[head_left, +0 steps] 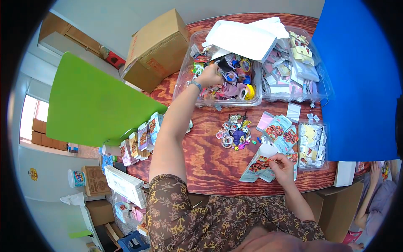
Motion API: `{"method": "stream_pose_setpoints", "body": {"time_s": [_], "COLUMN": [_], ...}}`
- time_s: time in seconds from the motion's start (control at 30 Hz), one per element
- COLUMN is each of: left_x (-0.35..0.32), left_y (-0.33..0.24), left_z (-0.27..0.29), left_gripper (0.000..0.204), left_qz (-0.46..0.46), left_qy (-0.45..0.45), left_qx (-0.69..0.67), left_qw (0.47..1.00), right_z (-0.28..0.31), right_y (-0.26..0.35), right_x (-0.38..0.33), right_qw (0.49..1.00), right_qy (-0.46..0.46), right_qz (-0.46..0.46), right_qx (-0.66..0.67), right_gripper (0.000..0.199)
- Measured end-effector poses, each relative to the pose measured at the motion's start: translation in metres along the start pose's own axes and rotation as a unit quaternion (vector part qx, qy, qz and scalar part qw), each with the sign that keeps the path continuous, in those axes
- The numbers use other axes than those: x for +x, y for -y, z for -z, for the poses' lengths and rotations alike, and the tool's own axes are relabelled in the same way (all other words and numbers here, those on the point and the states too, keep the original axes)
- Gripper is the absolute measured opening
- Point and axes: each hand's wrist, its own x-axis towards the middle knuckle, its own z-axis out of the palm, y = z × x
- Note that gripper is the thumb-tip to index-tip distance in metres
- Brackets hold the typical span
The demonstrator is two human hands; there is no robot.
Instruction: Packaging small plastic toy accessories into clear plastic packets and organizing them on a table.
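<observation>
Teal packets (253, 169) carry red figures and tiny, unreadable lettering.

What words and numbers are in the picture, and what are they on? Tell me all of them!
Big cardboard box: reddish printing, too blurred to read.
Picture card in the right hand: lettering too small to read.
Card stacks by the green panel: too small.
White-and-blue tub: lettering, which I won't copy out.
Brown carton beside it: markings too blurred.
</observation>
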Motion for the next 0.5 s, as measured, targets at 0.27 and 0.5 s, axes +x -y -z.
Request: {"method": "stream_pose_setpoints", "body": {"time_s": [0.27, 0.5], "left_x": [-0.047, -0.106], "left_y": [-0.054, -0.062], "left_z": [0.083, 0.1], "left_gripper": [0.049, 0.043], "left_qz": [0.031, -0.049], "left_qy": [-0.066, -0.104], "left_qx": [-0.271, -0.338], "left_qw": [0.96, 0.934], "right_z": [-0.012, -0.02], "right_y": [0.013, 0.011], "right_x": [-0.013, -0.024], "right_qw": [0.999, 0.996], "right_qy": [0.02, 0.05], "right_qz": [0.031, 0.055], "right_qx": [-0.016, -0.038], "right_gripper": [0.011, 0.011]}}
